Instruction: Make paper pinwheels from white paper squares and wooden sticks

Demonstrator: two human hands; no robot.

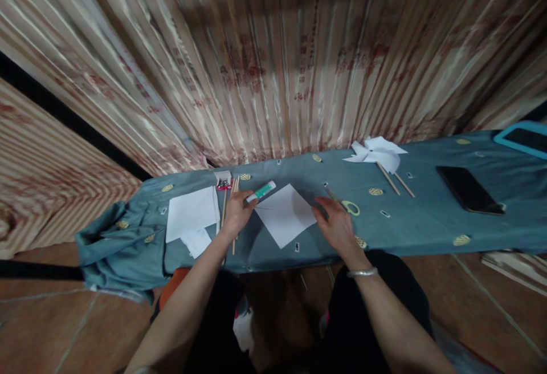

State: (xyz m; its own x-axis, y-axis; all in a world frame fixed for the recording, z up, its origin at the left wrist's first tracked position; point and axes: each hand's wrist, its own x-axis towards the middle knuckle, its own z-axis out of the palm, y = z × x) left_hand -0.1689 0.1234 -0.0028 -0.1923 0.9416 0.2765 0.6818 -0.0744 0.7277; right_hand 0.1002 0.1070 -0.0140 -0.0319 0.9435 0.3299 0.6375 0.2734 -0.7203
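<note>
A white square sheet of paper (284, 217) lies turned like a diamond between my hands. My left hand (237, 211) is closed at its left corner, with the fingertips on the lower end of a green and white glue stick (261, 191). Over the paper's right corner, my right hand (335, 223) has its thumb and forefinger apart, the thumb touching the sheet's edge. Scissors with yellow-green handles (351, 208) lie beside and partly behind that hand. Thin wooden sticks (234, 191) lie next to my left hand, partly covered by it.
More white sheets (190, 214) and a small paper piece (196, 242) lie at the left. An opened small packet (223, 181) stands behind the sticks. Paper pinwheels (378, 153) on sticks, a dark phone (469, 190) and a blue-framed tablet (523, 137) rest rightward on the cloth-covered table (410, 231). A curtain (273, 77) hangs behind.
</note>
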